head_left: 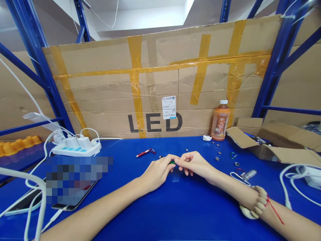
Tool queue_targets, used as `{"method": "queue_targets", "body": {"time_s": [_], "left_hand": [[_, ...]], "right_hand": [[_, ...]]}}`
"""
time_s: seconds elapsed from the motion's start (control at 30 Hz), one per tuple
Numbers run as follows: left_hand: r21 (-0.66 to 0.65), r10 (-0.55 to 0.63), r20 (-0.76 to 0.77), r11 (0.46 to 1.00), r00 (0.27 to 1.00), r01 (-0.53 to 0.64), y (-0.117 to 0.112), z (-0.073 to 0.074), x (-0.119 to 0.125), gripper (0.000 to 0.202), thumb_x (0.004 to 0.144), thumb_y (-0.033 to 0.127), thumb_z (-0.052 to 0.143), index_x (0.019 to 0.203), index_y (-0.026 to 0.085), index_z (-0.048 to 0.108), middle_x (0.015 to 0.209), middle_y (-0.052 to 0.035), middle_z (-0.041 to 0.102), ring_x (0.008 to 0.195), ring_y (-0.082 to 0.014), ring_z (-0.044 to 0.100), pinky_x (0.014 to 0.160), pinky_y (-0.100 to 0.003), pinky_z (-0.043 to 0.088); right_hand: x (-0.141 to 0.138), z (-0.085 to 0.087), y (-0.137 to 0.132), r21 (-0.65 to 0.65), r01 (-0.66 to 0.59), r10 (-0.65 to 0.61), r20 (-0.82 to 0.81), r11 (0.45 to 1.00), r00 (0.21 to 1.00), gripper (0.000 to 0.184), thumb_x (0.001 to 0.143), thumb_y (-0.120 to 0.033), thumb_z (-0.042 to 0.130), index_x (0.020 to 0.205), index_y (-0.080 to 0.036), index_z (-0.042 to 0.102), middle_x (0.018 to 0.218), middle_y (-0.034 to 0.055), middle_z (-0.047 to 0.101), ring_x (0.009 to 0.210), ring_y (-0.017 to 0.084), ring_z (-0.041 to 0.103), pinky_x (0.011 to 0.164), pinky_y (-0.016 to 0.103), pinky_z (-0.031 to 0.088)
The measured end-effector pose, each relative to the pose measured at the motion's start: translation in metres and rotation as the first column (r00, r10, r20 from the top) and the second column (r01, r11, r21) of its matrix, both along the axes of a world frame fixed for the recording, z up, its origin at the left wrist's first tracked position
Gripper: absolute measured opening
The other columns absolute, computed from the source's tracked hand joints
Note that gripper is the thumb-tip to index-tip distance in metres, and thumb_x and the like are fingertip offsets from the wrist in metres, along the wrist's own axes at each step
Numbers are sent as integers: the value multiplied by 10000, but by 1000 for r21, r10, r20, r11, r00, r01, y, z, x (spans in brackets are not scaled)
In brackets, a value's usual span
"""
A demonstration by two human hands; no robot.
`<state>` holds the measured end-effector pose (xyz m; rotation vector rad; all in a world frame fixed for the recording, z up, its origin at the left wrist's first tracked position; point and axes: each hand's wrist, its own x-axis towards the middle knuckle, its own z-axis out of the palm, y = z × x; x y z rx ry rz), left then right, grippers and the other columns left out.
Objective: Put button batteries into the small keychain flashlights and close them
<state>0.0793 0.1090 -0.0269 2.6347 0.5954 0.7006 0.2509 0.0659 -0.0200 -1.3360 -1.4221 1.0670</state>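
Observation:
My left hand (159,171) and my right hand (193,163) meet at the middle of the blue table (175,214). Both pinch a small green object (172,162), mostly hidden between the fingertips. A red keychain torch (145,153) with a carabiner lies just beyond my left hand. Several small button cells (217,152) and metal bits lie scattered to the right of my right hand. A silver torch with a clip (244,175) rests beside my right forearm, which wears a beaded bracelet (255,202) with a red string.
A taped cardboard wall marked LED (155,87) closes the back. An orange drink bottle (220,120) stands at its foot. An open cardboard box (273,140) sits right. A white power strip (76,147) with cables, and a phone (72,197), lie left.

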Motion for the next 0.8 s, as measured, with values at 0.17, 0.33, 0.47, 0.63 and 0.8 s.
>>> {"method": "queue_targets", "body": {"time_s": [0.17, 0.33, 0.47, 0.63, 0.8], "left_hand": [[1, 9, -12, 1000, 1000, -9, 0, 1, 1, 229, 900, 208, 328, 1082, 223, 465, 958, -13, 622, 798, -141, 586, 718, -247, 439], [2, 42, -21, 999, 999, -42, 1, 0, 1, 205, 903, 214, 321, 1046, 218, 468, 951, -11, 626, 802, -147, 585, 709, -252, 438], [0, 69, -57, 998, 996, -69, 0, 1, 2, 194, 902, 212, 315, 1040, 215, 452, 918, -12, 625, 796, -150, 585, 690, -249, 433], [14, 89, -100, 996, 991, -88, -1, 2, 2, 206, 904, 208, 292, 1058, 214, 428, 896, -19, 612, 781, -156, 577, 680, -257, 424], [35, 103, -125, 994, 987, -99, 0, 1, 2, 211, 904, 211, 275, 1061, 226, 415, 839, -7, 597, 734, -156, 567, 635, -250, 402]], "right_hand": [[0, -1, -1, -8, -5, 5, 7, 1000, 1000, 382, 573, -477, 711, 566, -119, 579, 519, -11, 586, 391, 27, 459, 353, 134, 313], [-1, -3, 1, -4, 0, 1, 14, 1000, 1000, 391, 583, -494, 693, 566, -122, 576, 532, -6, 596, 384, 28, 457, 352, 144, 317], [-2, -2, 2, 2, 13, -13, 21, 1000, 1000, 384, 550, -477, 717, 543, -124, 566, 509, -13, 587, 372, 28, 448, 346, 147, 309], [-3, -3, 4, 4, 6, -6, 37, 1000, 999, 370, 547, -462, 725, 539, -127, 568, 500, -14, 588, 366, 31, 447, 344, 147, 312], [-2, -5, 6, 25, 0, -1, 50, 1000, 999, 368, 569, -465, 710, 534, -132, 558, 491, -14, 582, 363, 33, 448, 343, 145, 313]]}}
